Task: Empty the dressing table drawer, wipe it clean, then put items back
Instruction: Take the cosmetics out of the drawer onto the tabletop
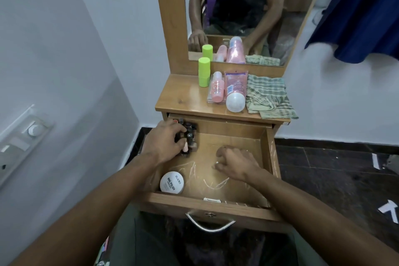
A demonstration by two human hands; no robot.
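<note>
The wooden drawer (pixel 267 157) is pulled out below the dressing table top (pixel 183 97). My left hand (pixel 164 144) grips a clear holder of nail polish bottles (pixel 190 136) in the drawer's far left corner. My right hand (pixel 233 163) hovers low over the drawer's middle with fingers loosely curled; something small and white shows at its fingertips. A round white nail polish remover tub (pixel 172 182) sits in the near left corner. White scratch marks cross the drawer bottom.
On the table top stand a green bottle (pixel 204 72), a small pink bottle (pixel 217 89), a pink tube with a white cap (pixel 235 92) and a checked cloth (pixel 268 97). A mirror (pixel 237 6) rises behind. A blue curtain (pixel 362 11) hangs at right.
</note>
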